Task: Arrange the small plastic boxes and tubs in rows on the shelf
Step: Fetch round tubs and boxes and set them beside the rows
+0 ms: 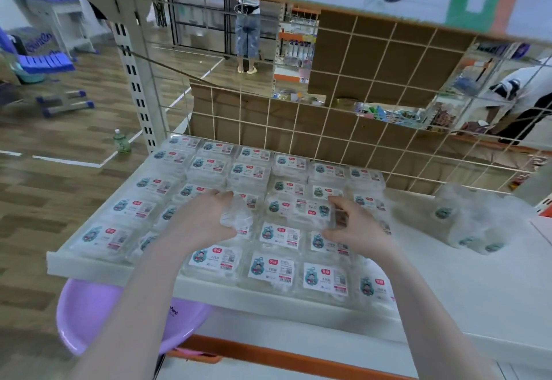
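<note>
Where rows lie, box (pixel 312 210) at right hand (pixel 355 228)

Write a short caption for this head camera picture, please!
Left hand and right hand hold clear plastic boxes above neat labelled rows on the white shelf.

Two bare forearms come into view from the near edge, no sleeves showing anywhere along them. The left hand (pixel 206 218) and the right hand (pixel 355 230) are bare too: no gloves, no rings, no watch or band at either wrist. The fingers are slim, with short, plain nails as far as can be made out. Nothing more of the person shows.
</note>
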Motion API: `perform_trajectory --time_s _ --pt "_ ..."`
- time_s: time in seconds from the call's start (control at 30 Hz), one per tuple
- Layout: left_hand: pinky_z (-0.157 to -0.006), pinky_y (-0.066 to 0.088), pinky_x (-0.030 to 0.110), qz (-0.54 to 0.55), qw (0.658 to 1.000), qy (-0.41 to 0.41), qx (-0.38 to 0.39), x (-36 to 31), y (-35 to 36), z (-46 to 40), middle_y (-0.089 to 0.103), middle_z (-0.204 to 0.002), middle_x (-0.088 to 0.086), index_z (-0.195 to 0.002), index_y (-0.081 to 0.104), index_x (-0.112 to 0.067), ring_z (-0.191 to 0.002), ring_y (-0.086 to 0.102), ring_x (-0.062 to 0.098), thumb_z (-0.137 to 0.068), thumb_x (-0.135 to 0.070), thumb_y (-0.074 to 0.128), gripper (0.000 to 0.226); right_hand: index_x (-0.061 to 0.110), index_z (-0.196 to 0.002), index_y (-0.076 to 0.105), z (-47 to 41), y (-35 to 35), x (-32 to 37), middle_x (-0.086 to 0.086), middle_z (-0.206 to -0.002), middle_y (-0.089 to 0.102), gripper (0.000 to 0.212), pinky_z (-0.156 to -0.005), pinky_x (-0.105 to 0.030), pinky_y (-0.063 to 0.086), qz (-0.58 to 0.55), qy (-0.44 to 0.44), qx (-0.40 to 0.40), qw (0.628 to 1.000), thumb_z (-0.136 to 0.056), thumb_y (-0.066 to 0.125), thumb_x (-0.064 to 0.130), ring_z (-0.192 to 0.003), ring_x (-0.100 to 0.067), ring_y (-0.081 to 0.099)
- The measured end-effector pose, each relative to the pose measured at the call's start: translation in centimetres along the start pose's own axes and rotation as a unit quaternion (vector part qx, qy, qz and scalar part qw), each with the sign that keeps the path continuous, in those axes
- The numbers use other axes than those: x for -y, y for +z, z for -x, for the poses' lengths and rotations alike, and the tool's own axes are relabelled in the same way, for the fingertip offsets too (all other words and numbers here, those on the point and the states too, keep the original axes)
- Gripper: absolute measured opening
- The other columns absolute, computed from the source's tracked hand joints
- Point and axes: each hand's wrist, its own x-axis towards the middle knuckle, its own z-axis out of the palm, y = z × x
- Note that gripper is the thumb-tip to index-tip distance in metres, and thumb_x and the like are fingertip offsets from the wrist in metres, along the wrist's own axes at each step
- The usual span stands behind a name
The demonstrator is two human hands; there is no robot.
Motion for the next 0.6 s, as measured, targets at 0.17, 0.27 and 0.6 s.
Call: perform_trajectory --time_s 0.17,0.27,0.6 --pt "-0.086 0.043 0.029 0.007 1.000 0.000 -0.001 0.1 0.3 -0.3 0.047 -0.137 0.005 -0.143 0.037 -0.016 -0.121 0.048 0.023 -0.077 -0.032 0.065 0.074 0.031 -0.144 0.031 -0.1 -0.2 0.5 0.010 -0.143 0.039 0.080 -0.090 -0.023 0.040 0.027 -0.018 0.007 0.999 -0.075 0.072 0.028 -0.121 -0.013 0.045" --pt "-0.087 0.043 0.030 0.007 1.000 0.000 -0.007 0.1 0.4 -0.3 0.048 -0.135 0.005 -0.142 0.038 -0.016 -0.120 0.048 0.023 -0.077 -0.031 0.066 0.072 0.030 -0.145 0.028 0.1 -0.4 1.0 0.007 -0.137 0.045 0.081 -0.080 -0.021 0.040 0.094 -0.031 0.012 0.995 -0.076 0.070 0.035 -0.100 -0.009 0.048" --pt "-0.089 0.043 0.030 -0.007 1.000 -0.005 -0.001 0.0 0.3 -0.3 0.045 -0.138 0.004 -0.143 0.035 -0.016 -0.121 0.047 0.022 -0.080 -0.032 0.065 0.072 0.038 -0.148 0.005 -2.2 -5.2 4.9 0.020 -0.155 0.003 0.101 -0.098 -0.023 0.037 0.413 -0.252 0.165 0.859 -0.074 0.075 0.027 -0.138 -0.011 0.023"
